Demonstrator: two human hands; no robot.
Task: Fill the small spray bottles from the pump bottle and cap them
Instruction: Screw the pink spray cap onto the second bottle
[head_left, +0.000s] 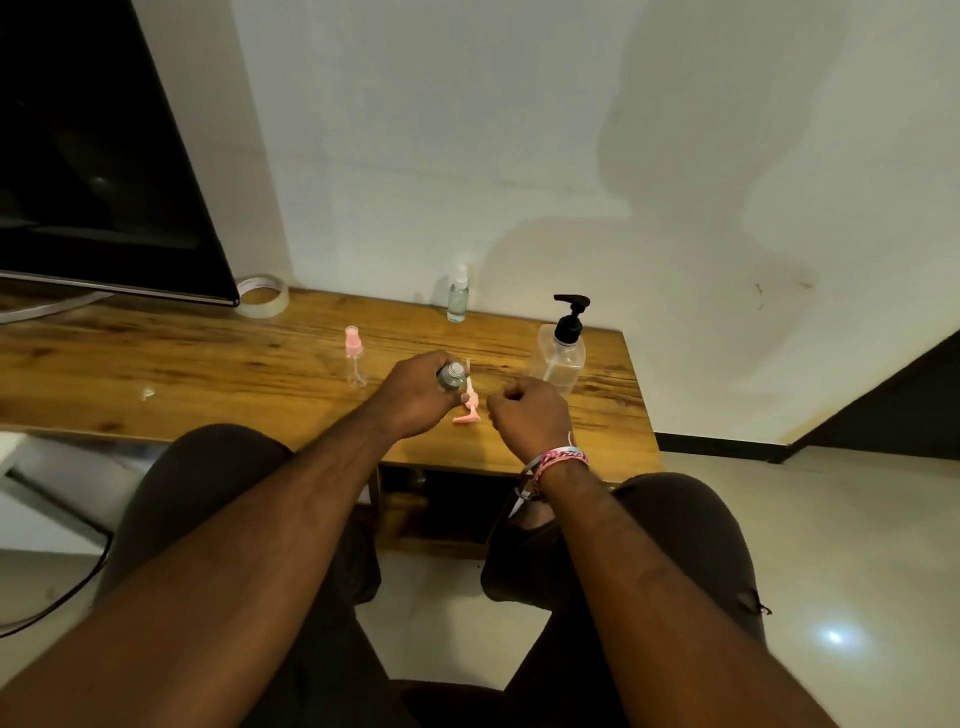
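Pink spray cap (469, 408) lies loose; left hand (410, 397) grips uncapped bottle (451, 376), right hand (527, 410) fingers curled empty

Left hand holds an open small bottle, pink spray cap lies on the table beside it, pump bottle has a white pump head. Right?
Not quite: the pump bottle has a black pump head, as the head view shows. The rest holds: the left hand holds an open small bottle, and the pink spray cap lies on the table beside it.
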